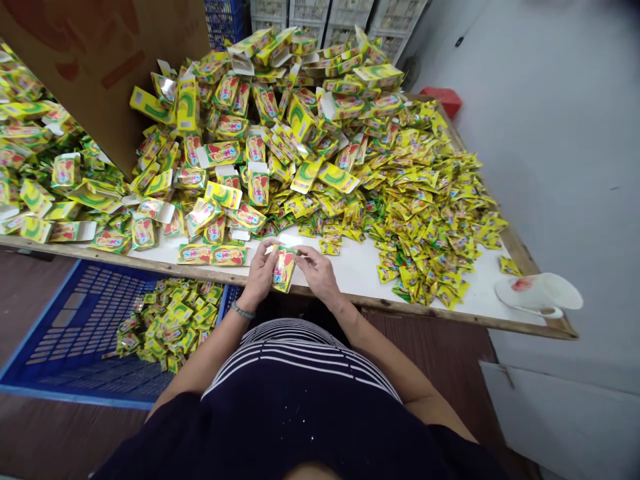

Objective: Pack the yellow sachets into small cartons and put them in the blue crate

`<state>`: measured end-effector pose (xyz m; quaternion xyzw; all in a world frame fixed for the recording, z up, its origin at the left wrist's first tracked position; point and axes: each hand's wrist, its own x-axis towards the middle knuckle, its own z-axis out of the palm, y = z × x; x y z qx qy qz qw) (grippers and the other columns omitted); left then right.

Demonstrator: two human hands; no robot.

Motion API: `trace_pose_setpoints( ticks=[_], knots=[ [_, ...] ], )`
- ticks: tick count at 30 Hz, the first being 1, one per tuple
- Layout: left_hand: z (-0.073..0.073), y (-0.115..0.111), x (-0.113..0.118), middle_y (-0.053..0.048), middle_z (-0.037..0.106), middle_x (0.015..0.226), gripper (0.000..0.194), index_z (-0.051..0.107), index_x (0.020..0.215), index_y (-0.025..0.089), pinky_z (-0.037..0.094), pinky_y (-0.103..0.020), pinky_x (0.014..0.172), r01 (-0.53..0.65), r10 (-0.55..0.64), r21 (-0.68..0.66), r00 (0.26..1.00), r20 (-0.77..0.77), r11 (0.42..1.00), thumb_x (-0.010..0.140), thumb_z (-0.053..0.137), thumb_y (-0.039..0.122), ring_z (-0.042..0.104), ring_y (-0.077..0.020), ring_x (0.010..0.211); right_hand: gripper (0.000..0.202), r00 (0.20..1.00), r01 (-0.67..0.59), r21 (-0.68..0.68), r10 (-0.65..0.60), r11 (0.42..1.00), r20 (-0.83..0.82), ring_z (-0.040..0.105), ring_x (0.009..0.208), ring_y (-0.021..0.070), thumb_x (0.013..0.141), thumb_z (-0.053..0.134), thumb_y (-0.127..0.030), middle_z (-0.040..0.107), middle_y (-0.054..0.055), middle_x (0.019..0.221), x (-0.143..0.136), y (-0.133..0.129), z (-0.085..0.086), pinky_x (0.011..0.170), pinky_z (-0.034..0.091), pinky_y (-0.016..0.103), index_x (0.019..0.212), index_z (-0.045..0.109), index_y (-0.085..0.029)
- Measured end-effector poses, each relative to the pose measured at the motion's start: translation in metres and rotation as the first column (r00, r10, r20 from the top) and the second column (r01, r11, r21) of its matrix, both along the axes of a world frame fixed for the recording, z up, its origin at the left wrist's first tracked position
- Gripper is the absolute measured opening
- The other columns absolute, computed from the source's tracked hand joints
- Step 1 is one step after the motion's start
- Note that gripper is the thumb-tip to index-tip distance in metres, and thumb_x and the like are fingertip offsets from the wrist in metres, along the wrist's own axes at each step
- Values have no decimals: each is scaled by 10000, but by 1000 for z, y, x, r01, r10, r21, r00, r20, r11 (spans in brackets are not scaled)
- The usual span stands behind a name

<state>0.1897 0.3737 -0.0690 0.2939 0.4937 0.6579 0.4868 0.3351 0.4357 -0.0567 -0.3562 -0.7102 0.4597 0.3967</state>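
In the head view I hold a small yellow-and-green candy box upright at the table's front edge. My left hand is closed around its left side. At the box's upper right, the fingers of my right hand pinch close to its top, where a pale flap shows. Just left of my hands, two similar boxes lie side by side on the white tabletop. Beyond my hands rises a heap of boxes, many with flaps open. Small yellow candy packets are piled to the right.
Below the table's left front edge stands a blue crate with filled boxes in it. A large cardboard carton leans over the heap. At the right corner lies a white plastic scoop. Stacked white crates stand behind.
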Motion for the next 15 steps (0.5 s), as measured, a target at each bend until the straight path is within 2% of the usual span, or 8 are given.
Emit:
trace_pose_setpoints(
  ticks=[2,4,6,8,10,13,15],
  knots=[
    [-1,-2,0,62,572,656,417,557,1019,221,388,-186,488,20,-19,-24,999,41,1000,786,751,508,502,-76,506,327,996,-82,-40,83,996,16,626,799,170,932,545,-483,699,40,882,-1,-2,-3,744,508,288,911,699,-196],
    [-2,-5,1,57,605,683,428,549,1014,217,410,-185,513,56,-53,-48,996,70,997,753,791,455,537,-80,532,316,991,-120,-21,122,992,62,598,734,151,942,533,-436,664,20,784,0,-3,-6,714,486,274,811,681,-190],
    [-2,-8,1,43,650,727,471,547,1043,210,442,-193,558,87,-84,-51,994,66,995,718,826,405,580,-90,577,271,989,-114,-15,115,993,98,578,682,141,934,546,-403,643,6,728,1,-2,-6,663,470,265,856,692,-188],
    [-2,-8,1,33,676,755,515,536,1080,209,470,-206,606,83,-81,-36,995,51,996,700,841,378,615,-104,622,268,988,-86,-24,88,996,123,600,689,147,916,573,-381,681,10,767,3,1,-5,644,479,265,1055,703,-193],
    [-2,-7,0,34,688,753,552,509,1094,218,486,-219,634,40,-38,-23,998,55,999,686,850,365,633,-113,639,333,984,-109,-4,109,994,142,664,831,181,899,600,-362,746,44,928,5,4,-4,745,525,297,1182,694,-215],
    [-5,-7,-2,52,672,688,557,494,1061,220,465,-207,598,-26,28,-32,998,57,999,663,864,342,607,-100,578,262,973,-189,-4,187,982,133,678,1052,228,912,591,-372,762,65,1105,8,8,0,932,520,368,1052,769,-240],
    [-8,-7,-1,54,659,662,531,519,1032,208,447,-197,574,-33,34,-40,999,34,999,654,868,338,590,-92,556,255,973,-195,-63,201,979,111,699,986,229,908,603,-399,780,63,1037,8,9,1,879,536,363,955,790,-232]
  ],
)
